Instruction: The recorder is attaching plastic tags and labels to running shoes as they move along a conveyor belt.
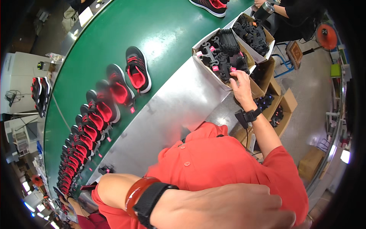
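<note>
My right hand (242, 87), a black band on its wrist, reaches to the near edge of a cardboard box (219, 78). Its thumb and bent fingers close round a black plastic hanger (225, 71) with a pink tag, among many others. My left hand (225, 208) crosses low in front of my red shirt, back upward, with a red bangle and black strap at the wrist; its fingers are mostly hidden and blurred. Black sneakers (138, 70) with red linings stand in a long row on the green work surface (167, 23), several carrying pink tags.
A second box of black hangers (249, 36) adjoins the first. More open cartons (288, 103) stand below at the right. A metal ledge (167, 103) borders the green surface. Another person's hand (260, 3) shows at top right, and a maroon sleeve (91, 221) at lower left.
</note>
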The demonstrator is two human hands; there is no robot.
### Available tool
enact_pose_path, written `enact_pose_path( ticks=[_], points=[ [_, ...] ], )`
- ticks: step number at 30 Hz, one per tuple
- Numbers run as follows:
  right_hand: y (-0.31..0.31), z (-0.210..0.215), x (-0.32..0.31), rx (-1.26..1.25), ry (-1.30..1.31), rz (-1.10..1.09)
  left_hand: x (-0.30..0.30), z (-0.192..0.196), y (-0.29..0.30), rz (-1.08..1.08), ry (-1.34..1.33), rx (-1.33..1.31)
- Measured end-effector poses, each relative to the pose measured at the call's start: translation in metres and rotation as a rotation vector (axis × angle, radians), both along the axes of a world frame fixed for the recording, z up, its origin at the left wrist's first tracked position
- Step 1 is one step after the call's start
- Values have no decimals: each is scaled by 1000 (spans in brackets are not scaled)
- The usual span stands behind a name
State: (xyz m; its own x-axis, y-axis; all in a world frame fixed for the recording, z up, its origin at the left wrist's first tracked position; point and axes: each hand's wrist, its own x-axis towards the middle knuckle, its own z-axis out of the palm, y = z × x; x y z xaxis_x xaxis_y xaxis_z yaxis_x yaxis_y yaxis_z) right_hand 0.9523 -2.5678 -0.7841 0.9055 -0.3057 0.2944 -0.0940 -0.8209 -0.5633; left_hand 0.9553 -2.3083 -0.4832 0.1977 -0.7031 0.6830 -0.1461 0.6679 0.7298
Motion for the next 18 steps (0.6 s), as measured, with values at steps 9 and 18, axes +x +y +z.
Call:
enact_pose_path(
  ticks=[9, 18],
  points=[
    [-60, 58, 109, 69, -153, -17, 29, 11, 28, 239, -116, 120],
    [-171, 13, 330, -119, 239, 6, 111, -44, 11, 776, 267, 536]
  ],
)
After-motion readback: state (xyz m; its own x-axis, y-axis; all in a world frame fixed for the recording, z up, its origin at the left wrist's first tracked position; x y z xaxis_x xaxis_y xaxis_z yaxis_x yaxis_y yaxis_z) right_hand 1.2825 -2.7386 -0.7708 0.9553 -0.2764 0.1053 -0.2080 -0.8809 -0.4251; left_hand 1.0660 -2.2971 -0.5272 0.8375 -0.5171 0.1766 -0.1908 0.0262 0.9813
